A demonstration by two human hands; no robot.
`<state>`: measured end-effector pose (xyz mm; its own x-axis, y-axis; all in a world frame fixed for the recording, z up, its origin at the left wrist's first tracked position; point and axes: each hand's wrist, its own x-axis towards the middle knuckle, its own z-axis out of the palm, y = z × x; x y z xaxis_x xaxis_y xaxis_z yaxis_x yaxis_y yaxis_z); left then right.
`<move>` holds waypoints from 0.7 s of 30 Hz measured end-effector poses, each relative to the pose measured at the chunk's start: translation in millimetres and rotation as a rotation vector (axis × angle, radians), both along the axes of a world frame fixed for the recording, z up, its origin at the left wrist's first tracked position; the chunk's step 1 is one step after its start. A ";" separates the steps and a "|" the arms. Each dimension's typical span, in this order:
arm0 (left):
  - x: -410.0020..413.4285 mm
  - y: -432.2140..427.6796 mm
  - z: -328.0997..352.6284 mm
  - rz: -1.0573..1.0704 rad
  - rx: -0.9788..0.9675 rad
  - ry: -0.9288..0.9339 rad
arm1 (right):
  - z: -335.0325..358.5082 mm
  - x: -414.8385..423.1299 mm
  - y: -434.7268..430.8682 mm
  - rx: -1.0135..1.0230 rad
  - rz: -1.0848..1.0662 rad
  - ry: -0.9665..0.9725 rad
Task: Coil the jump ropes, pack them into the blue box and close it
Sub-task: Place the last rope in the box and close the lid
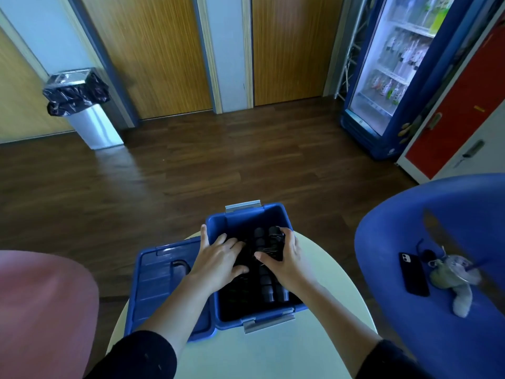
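Your left hand (222, 258) presses flat, fingers spread, on the coiled ropes (266, 280) inside the blue box (216, 228); your right hand (284, 258) grasps black handles (273, 236); lid (155, 283) lies left.

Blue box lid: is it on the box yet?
No, the lid lies flat on the table, left of the open blue box.

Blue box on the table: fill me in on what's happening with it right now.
A person is packing black jump ropes into the open blue box on a pale round table. The left hand presses flat on the dark contents, thumb hooked over the box's left wall. The right hand grips a bundle of black handles inside the box. The blue lid lies off, beside the box on its left, so closing is not yet done.
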<state>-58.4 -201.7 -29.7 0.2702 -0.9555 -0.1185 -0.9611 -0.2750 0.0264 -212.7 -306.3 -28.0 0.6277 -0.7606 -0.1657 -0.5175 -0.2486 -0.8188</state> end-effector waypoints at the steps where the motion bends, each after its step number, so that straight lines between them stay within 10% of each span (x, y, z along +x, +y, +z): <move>1: 1.1 1.4 1.7 -0.005 0.002 -0.016 | -0.6 -0.2 1.1 0.004 -0.001 -0.013; 21: 4.4 11.9 14.3 -0.016 0.099 -0.144 | -28.5 2.8 9.9 -0.415 0.134 0.187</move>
<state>-54.0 -189.9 -15.4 0.2759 -0.9455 -0.1731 -0.9572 -0.2539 -0.1386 -209.8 -296.4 -56.5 0.7130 -0.7009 0.0155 -0.5876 -0.6095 -0.5321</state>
